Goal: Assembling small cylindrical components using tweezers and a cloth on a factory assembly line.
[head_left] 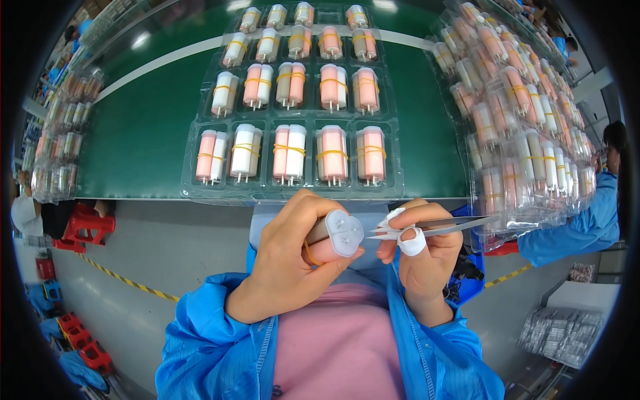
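A green table (pixel 147 153) bears the central tray (pixel 192 181); nearer the body, the left hand (pixel 280 257) wraps fingers and thumb round the held bundle (pixel 323 249), its pale cap (pixel 348 233) facing right. The bundle looks light, stiff and slightly slippery, best gripped round its sides, clear of the cap. The right hand (pixel 430 260) pinches tweezers (pixel 467 224), tips just beside the cap. Counted: one central tray, nineteen bundles (pixel 289 152) in it, one held, one pair of tweezers, two white finger wraps (pixel 412 243).
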`<state>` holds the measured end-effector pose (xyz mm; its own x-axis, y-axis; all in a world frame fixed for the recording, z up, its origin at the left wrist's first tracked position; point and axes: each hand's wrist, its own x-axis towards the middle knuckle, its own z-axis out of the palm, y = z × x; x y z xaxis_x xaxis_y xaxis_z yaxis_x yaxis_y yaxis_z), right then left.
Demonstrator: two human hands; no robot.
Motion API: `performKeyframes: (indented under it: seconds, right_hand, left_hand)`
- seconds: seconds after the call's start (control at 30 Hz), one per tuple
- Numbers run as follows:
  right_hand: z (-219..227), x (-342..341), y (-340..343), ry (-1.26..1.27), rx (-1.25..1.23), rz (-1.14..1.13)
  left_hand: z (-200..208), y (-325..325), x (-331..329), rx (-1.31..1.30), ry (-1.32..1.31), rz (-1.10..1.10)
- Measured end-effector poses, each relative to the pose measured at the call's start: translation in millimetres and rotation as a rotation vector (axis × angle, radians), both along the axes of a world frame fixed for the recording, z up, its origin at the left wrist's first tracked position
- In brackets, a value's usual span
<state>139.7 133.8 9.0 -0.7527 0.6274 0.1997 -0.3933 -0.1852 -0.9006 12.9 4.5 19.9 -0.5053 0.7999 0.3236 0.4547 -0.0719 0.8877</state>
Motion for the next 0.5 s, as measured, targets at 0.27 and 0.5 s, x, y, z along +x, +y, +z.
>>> performKeyframes:
  seconds: [0.27,0.5]
  right_hand:
    - [0.0,-0.2,0.3,0.006,-0.014,0.009]
    - [-1.3,-3.0,0.9,-0.014,-0.001,-0.022]
  left_hand:
    - [5.3,0.3,5.1,-0.032,-0.092,-0.038]
    - [3.6,2.2,4.0,-0.063,0.347,0.042]
